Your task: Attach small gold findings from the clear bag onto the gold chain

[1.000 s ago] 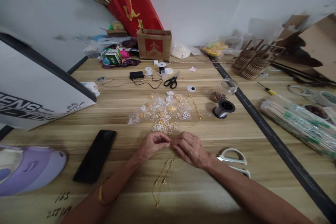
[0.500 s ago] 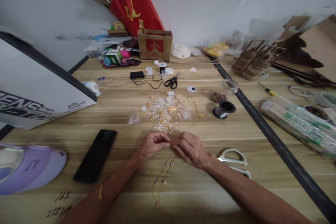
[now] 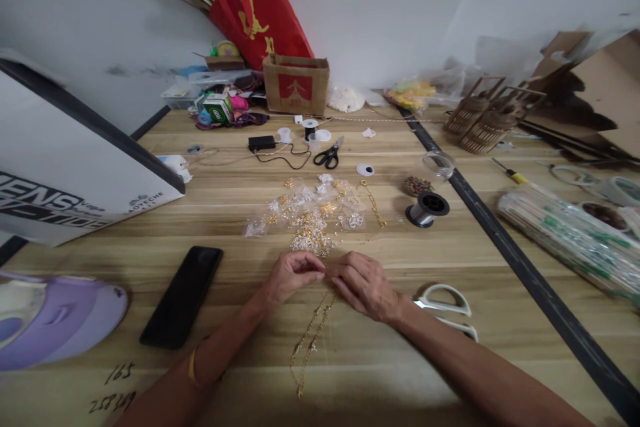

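My left hand (image 3: 290,278) and my right hand (image 3: 364,285) meet fingertip to fingertip on the wooden table (image 3: 450,260). Both pinch the top end of a gold beaded chain (image 3: 309,340), which trails down toward me between my forearms. Just beyond my fingers lies a scatter of small clear bags with gold and silver jewellery pieces (image 3: 313,213). A gold bangle sits on my left wrist.
A black phone (image 3: 182,295) lies left of my hands, white-handled scissors (image 3: 447,308) right of them. A wire spool (image 3: 427,207), bead cup (image 3: 417,185), black scissors (image 3: 327,155), a white box (image 3: 65,167), a purple object (image 3: 55,320) and a cardboard bag (image 3: 295,85) surround the work area.
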A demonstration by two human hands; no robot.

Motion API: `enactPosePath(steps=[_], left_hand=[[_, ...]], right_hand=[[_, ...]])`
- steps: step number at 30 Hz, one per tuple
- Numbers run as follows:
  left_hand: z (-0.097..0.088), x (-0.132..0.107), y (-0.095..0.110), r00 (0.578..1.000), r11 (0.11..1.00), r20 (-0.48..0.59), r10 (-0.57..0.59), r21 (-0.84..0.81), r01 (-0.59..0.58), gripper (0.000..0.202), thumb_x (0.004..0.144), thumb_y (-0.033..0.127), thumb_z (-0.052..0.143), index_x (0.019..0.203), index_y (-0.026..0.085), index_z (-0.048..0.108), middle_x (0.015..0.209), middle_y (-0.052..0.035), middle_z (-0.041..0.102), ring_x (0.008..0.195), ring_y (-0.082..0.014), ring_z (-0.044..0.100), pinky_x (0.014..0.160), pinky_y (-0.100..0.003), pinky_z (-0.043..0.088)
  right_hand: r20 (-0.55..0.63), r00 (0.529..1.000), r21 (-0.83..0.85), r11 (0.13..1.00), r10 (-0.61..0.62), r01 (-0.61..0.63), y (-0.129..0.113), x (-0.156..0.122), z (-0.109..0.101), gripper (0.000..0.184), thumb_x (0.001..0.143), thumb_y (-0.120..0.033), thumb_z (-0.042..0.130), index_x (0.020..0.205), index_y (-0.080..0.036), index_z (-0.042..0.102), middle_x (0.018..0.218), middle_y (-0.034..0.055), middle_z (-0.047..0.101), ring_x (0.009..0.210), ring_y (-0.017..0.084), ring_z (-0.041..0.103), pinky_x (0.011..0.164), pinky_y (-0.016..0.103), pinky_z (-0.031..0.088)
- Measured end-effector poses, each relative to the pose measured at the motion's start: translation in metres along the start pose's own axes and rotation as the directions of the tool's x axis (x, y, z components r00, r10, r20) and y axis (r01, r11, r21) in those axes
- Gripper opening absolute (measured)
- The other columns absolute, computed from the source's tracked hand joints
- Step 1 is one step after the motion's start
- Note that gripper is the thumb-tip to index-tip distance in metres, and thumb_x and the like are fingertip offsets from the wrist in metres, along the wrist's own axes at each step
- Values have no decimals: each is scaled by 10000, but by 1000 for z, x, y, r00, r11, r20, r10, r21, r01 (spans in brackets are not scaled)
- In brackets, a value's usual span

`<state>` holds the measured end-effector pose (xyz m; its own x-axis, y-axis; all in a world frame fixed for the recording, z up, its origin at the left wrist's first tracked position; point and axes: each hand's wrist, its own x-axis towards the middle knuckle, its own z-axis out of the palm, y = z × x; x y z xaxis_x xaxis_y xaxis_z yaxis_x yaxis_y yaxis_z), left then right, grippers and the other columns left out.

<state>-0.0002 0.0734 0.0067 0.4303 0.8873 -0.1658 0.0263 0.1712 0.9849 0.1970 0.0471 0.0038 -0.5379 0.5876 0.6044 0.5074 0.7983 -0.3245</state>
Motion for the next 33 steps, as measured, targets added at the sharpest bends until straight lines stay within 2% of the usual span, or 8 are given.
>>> enactPosePath(steps=[33], left_hand=[[1,-1,0,1000,1000,10,13,3,-13,155,619,201,751,718,117,666,705,-24,681,681,-126,612,681,-233,478]], right_hand=[[55,998,-15,1000,8,-7,0,0,2,115,911,-168,483,931,-132,589,764,74,600,710,171,520,630,282,438]])
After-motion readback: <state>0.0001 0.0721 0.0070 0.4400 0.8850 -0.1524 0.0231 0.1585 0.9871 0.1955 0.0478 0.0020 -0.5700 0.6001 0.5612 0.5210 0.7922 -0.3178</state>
